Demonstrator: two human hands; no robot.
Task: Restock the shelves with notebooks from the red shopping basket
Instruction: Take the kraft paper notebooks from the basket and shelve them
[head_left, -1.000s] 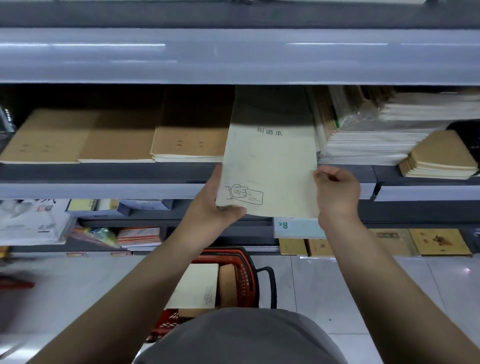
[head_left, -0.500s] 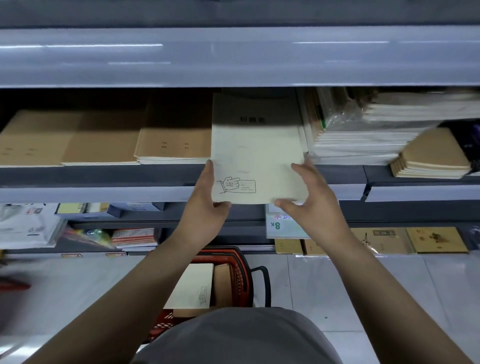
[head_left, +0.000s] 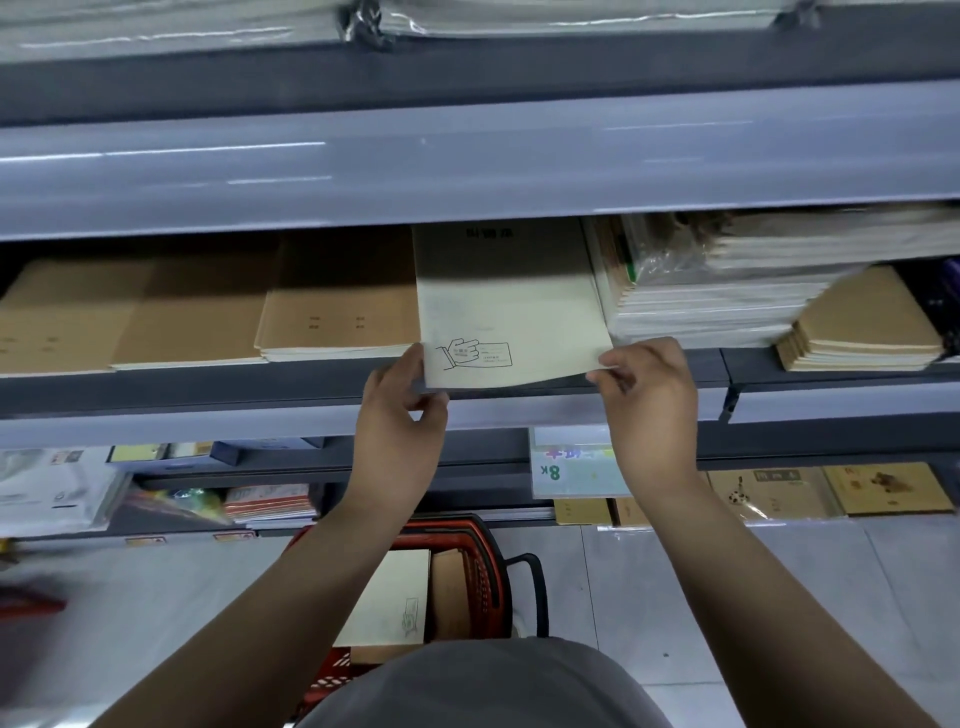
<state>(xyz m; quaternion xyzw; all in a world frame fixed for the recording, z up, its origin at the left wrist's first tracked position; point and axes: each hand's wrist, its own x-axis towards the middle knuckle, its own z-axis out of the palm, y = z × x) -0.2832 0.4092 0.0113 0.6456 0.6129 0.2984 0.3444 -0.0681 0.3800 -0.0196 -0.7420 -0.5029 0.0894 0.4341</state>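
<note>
A cream notebook (head_left: 511, 306) with a hand drawing on its cover lies mostly on the middle shelf (head_left: 208, 387), between a brown stack (head_left: 343, 306) and a tall white stack (head_left: 717, 301). Its near edge overhangs the shelf front. My left hand (head_left: 400, 415) grips the near left corner, thumb along the side and fingers curled beneath. My right hand (head_left: 649, 395) pinches the near right corner. Below, on the floor, the red shopping basket (head_left: 488, 566) holds another cream notebook (head_left: 389, 597) and a brown one (head_left: 447, 592); my body hides its near part.
More brown notebooks (head_left: 130, 312) fill the shelf's left side and a slanted brown pile (head_left: 862, 322) lies at the right. The upper shelf's front (head_left: 467, 161) hangs low over the slot. A price tag marked 8K (head_left: 576, 462) hangs below; lower shelves hold assorted stationery.
Both hands have pushed the cream notebook deeper into the shelf slot. My right hand moved from under the near edge to pinching the right corner.
</note>
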